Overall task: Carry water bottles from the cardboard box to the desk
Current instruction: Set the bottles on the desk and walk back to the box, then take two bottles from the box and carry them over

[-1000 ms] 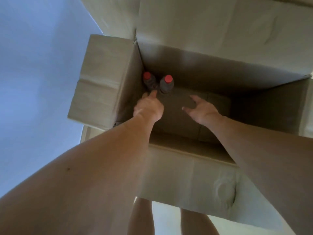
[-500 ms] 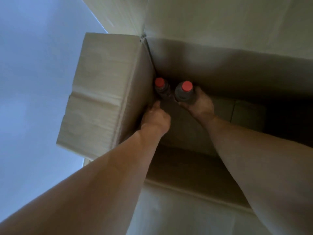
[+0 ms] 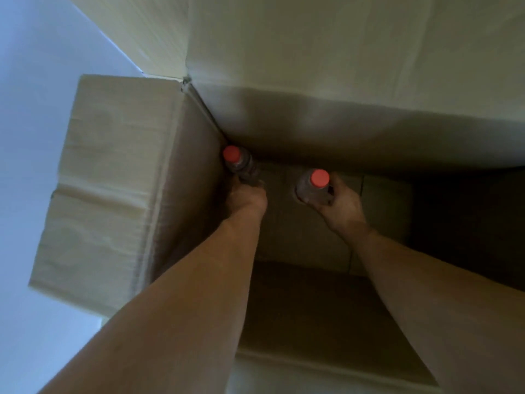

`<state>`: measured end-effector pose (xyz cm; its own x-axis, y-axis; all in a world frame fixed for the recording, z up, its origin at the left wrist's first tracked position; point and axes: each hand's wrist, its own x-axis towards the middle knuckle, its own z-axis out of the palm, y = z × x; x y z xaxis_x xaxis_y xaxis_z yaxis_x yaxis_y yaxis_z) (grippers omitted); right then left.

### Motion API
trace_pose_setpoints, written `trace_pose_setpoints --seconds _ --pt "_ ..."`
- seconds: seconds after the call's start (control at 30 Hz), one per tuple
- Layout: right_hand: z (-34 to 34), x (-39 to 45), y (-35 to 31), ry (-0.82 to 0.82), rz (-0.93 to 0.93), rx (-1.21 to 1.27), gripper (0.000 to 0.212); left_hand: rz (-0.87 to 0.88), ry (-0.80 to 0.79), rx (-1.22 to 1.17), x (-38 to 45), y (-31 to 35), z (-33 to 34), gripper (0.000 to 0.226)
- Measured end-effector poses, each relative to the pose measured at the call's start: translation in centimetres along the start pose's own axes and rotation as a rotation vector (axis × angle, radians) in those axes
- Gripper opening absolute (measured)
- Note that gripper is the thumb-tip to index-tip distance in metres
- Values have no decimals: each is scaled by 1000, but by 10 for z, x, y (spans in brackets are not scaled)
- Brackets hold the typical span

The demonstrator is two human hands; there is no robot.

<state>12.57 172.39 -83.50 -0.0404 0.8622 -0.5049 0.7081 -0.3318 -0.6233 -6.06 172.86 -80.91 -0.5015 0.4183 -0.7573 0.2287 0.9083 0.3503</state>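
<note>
Your left hand (image 3: 245, 199): fingers wrapped on corner bottle (image 3: 241, 166). Your right hand (image 3: 342, 203): fingers wrapped on second bottle (image 3: 312, 189). Both upright in cardboard box (image 3: 113, 180); lift straight up.

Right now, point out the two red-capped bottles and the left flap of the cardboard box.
Left bottle (image 3: 232, 155): head view, on its red cap, in the box's far left corner.
Right bottle (image 3: 319, 178): head view, on its red cap, above the right hand.
Left flap (image 3: 113, 172): head view, mid-panel, folded outward.
</note>
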Motion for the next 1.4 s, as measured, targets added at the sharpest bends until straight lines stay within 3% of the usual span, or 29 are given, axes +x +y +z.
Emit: trace_pose_setpoints --seconds 0.1,0.27,0.43,0.7,1.03,1.17,1.33,1.4 --pt "-13 -8 18 21 28 49 67 -68 113 -301 13 1 21 63" --pt "-21 -10 37 20 3 76 66 -118 250 -610 40 9 47 65" --pt "-28 -9 47 33 -26 125 65 -132 327 -628 65 6 50 69" --pt "-53 -31 52 12 75 206 69 -9 330 -560 20 -5 48 51" --pt "-93 -88 16 -89 199 449 51 75 58 -362 -84 -17 15 40" --pt "-120 -113 -9 -90 200 543 49 81 -32 -332 -125 -10 -9 49" --pt "-161 -142 -43 -74 193 656 43 217 -242 -316 -173 12 -45 33" --pt "-176 -153 -55 -93 212 707 42 225 -318 -332 -191 23 -61 39"
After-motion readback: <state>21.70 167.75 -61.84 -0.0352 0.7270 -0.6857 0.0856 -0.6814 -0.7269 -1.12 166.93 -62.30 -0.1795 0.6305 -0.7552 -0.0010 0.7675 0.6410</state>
